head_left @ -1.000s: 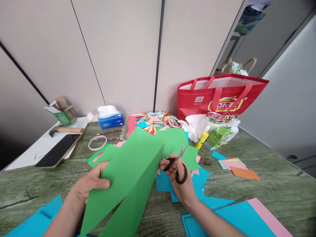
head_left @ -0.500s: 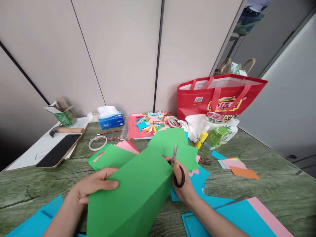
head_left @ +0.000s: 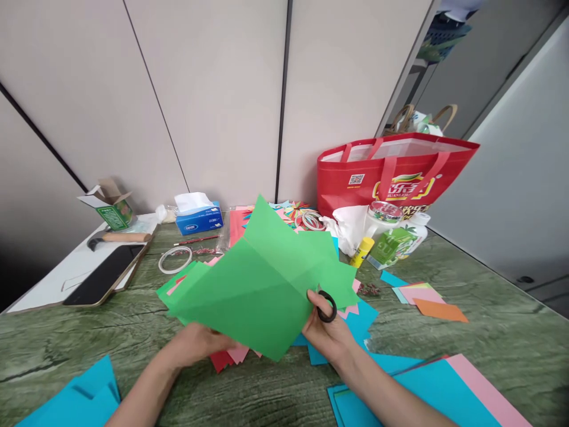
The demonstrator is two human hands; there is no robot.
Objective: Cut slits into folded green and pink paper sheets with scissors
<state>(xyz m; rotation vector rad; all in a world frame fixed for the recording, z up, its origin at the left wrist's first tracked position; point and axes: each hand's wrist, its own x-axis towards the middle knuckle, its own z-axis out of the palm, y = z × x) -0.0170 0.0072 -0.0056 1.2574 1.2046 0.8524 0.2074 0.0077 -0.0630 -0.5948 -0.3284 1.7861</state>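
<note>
On your left, blue papers [head_left: 73,400] lie on the counter [head_left: 48,332], with the phone [head_left: 104,276], tape roll [head_left: 162,265] and tissue box [head_left: 200,220] beyond. Your left hand [head_left: 200,345] is at the green sheet's [head_left: 249,279] lower edge; you can't tell how its fingers close. The sheet, tilted above mid-counter, partly blocks your view of the paper stars [head_left: 299,209]. Your right-hand [head_left: 326,332] fingers grip the scissors [head_left: 327,319] beside its right corner. Further right stand the glue stick [head_left: 362,252] and red bag [head_left: 344,193].
</note>
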